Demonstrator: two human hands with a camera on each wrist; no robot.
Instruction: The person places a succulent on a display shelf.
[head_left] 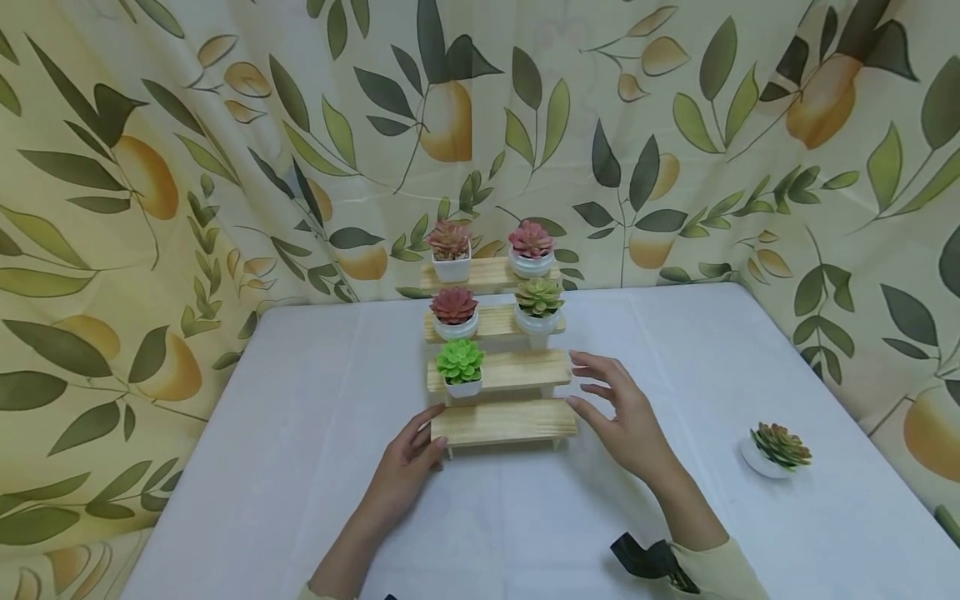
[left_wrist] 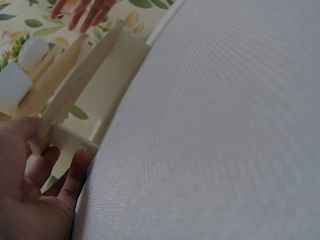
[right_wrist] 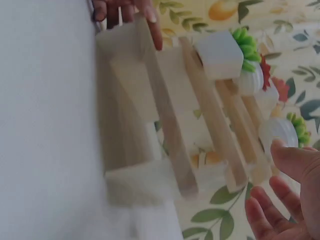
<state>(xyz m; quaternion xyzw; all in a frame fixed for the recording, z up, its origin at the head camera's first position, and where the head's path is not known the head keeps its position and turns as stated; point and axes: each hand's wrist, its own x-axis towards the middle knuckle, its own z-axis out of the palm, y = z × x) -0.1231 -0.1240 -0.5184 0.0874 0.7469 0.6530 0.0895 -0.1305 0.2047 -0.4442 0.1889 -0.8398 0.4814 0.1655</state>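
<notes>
A four-tier wooden display stand [head_left: 504,423] carries several small potted succulents. My left hand [head_left: 408,457] grips the left end of its lowest step, and in the left wrist view the thumb lies by the step [left_wrist: 75,85] with the fingers below. My right hand [head_left: 626,417] hovers with fingers spread at the right ends of the two lower steps; the right wrist view has a gap between this hand [right_wrist: 285,200] and the boards [right_wrist: 172,130]. A bright green succulent [head_left: 461,363] in a white square pot sits left on the second step from the bottom.
Higher up stand a dark red succulent [head_left: 454,307], a pale green one [head_left: 539,297], a reddish one [head_left: 450,242] and a pink one [head_left: 532,240]. Another potted succulent [head_left: 780,447] leans on the white tablecloth [head_left: 300,392] at right. A patterned curtain [head_left: 525,108] hangs behind.
</notes>
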